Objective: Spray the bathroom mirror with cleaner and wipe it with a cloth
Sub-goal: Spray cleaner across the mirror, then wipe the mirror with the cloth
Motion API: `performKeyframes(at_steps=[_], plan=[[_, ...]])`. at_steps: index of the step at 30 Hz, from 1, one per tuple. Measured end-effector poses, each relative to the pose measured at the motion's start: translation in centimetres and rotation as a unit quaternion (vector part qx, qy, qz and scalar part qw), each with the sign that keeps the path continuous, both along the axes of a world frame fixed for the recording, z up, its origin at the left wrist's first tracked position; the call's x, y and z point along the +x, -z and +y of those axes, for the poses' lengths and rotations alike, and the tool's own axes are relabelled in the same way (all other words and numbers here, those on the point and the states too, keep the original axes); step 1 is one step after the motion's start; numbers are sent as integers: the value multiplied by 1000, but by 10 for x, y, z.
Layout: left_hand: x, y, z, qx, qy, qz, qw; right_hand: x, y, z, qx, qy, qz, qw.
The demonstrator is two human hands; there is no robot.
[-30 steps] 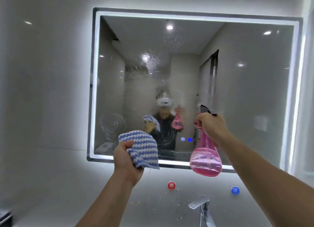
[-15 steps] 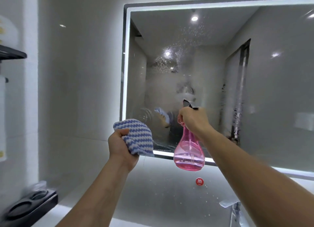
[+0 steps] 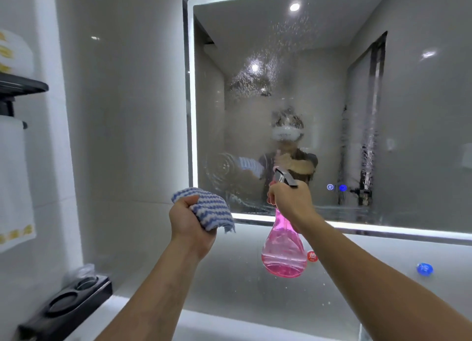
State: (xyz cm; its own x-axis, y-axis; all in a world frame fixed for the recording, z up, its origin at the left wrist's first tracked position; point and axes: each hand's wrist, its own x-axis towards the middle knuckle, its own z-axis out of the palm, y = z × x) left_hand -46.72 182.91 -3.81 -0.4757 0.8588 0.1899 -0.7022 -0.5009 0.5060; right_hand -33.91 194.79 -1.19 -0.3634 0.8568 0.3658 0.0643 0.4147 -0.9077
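The lit-edged bathroom mirror fills the upper right, speckled with spray droplets across its upper middle and streaked with runs toward the right. My right hand grips the neck of a pink spray bottle, its grey nozzle aimed at the glass near the lower left part of the mirror. My left hand holds a bunched blue-and-white striped cloth just below the mirror's lower left corner, not touching the glass.
A black shelf and a white towel hang on the left wall. A black holder with round openings sits at lower left. Red and blue knobs are on the wall below the mirror.
My view has swung left, bringing the mirror's left edge and the left wall's shelf into view. Both hands stay raised with the cloth and bottle. More droplets and runs show on the glass.
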Motion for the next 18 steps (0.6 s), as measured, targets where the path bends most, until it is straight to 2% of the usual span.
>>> performKeyframes(at_steps=[3, 5, 8, 11, 15, 18], plan=[[5, 9, 4, -57, -53, 8, 997, 11, 16, -2, -29, -28, -8, 999], [10, 17, 9, -85, -79, 16, 993, 17, 28, -1, -14, -32, -10, 999], [9, 36, 17, -107, -41, 7, 993, 24, 53, 1, 37, -34, -20, 999], [-2, 56, 27, -107, 13, -5, 994, 29, 74, 5, 36, -26, -31, 999], [-27, 70, 45, -108, -27, 34, 993, 26, 89, 18, -3, -9, -15, 1000], [-47, 69, 59, -142, -48, 89, 985, 14, 98, 30, -9, -15, -17, 1000]])
